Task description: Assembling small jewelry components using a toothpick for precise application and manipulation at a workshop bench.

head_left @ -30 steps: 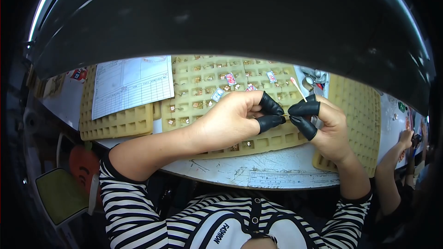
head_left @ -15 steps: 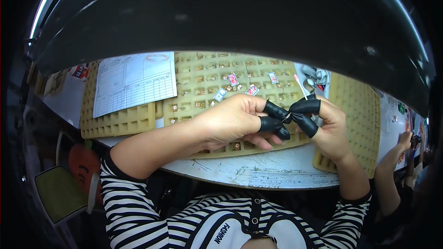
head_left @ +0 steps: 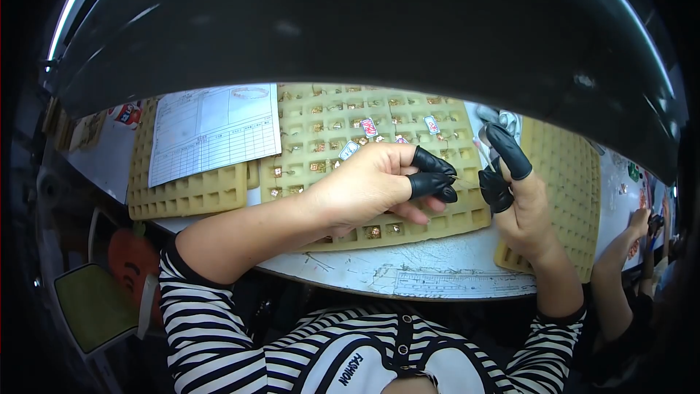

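Black rubber cots cover the thumb and some fingers of both hands. My left hand (head_left: 386, 179) is closed in a pinch above the large yellow tray (head_left: 430, 230). A fine wire-like end (head_left: 453, 176) shows at its fingertips; the rest of the small piece is hidden. To its right, my right hand (head_left: 519, 201) is raised, with index finger and thumb bent and their tips apart. A thin pale stick (head_left: 491, 163) shows between them, mostly covered by the fingers. Small gold-coloured jewellery pieces (head_left: 373, 232) sit in the tray's square pockets.
A printed form (head_left: 211, 131) lies on another pocketed tray (head_left: 197, 193) at the left. A third tray (head_left: 565, 197) stands at the right. Small paper tags (head_left: 368, 127) rest on the middle tray. A ruler (head_left: 459, 282) lies by the front edge. Another person's arm (head_left: 616, 270) shows far right.
My hands, together before, have come apart. The right one has moved slightly right and up, its index finger lifting off the thumb. The left still pinches over the tray.
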The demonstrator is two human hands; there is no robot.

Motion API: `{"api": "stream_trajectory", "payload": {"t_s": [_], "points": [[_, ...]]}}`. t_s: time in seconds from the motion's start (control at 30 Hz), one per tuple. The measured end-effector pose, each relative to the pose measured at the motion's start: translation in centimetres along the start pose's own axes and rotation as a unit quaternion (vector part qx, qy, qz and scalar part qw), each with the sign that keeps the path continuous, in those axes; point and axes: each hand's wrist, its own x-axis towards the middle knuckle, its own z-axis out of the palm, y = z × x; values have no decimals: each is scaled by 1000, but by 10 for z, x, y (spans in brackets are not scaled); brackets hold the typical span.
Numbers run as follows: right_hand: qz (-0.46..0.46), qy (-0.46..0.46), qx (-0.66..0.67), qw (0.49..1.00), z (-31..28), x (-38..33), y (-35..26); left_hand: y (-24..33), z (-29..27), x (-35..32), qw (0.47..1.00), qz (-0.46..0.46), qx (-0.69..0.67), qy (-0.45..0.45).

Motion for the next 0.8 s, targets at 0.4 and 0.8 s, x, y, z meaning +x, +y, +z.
{"api": "stream_trajectory", "payload": {"t_s": [0.4,0.8], "points": [[-18,-7,-42,999,-4,5,5,-3,-4,2,998,-11,-63,-7],[-57,-37,-66,995,-11,9,9,0,-5,3,999,-30,-43,-14]]}}
